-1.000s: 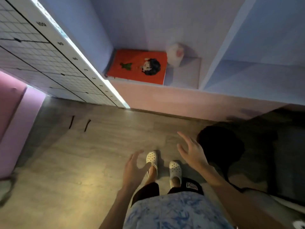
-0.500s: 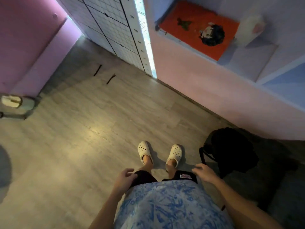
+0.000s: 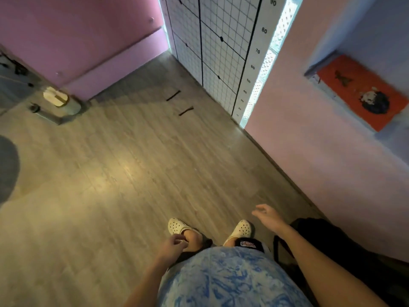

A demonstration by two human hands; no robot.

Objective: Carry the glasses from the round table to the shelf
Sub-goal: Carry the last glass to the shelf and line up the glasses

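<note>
No glasses show in the head view. The shelf (image 3: pixel 321 65) is a lilac recess in the pink wall at the upper right, with an orange picture book (image 3: pixel 363 91) lying in it. My left hand (image 3: pixel 171 243) hangs by my left knee, fingers loosely curled, holding nothing. My right hand (image 3: pixel 266 216) is out in front of my right side above the floor, fingers relaxed and empty. At the left edge a dark round shape (image 3: pixel 7 167) shows; I cannot tell if it is the round table.
Wooden floor (image 3: pixel 124 173) spreads ahead. A gridded white measuring panel (image 3: pixel 212 47) stands at the far corner beside the pink wall. A black bag (image 3: pixel 327 238) lies on the floor at my right. A pale canister on a metal base (image 3: pixel 57 100) stands at the left.
My view has swung left, so the shelf and book slid to the right edge. My right hand rose and reached forward from my hip. My left hand stayed low by my leg.
</note>
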